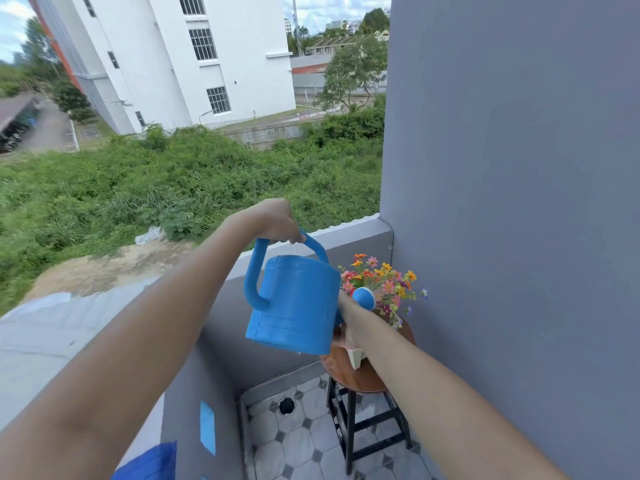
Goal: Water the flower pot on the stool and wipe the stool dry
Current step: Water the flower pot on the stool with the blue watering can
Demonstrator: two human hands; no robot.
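From the head camera, the left hand (277, 221) is wrapped tight around the top of the looped handle of a blue plastic watering can (294, 306), holding it in the air over a balcony corner and tilted toward the right, so its rose head (363, 298) sits right among the blooms. The right hand (343, 336) reaches in behind the can's lower right edge, and most of it is hidden by the can — I cannot tell whether its fingers are spread or closed, or what they touch. The flower pot (356, 356), pale and only partly visible beneath the right forearm, stands on a round wooden stool (353, 375) with black legs, in the far right corner against the grey wall (512, 202); its orange, pink and yellow flowers (384, 278) rise just right of the can. The stool stands on a pale tiled floor (298, 441) with a dark drain hole (286, 406) to its left. A low grey parapet (349, 230) runs behind the can — beyond it lie green scrub and a white building (194, 57).
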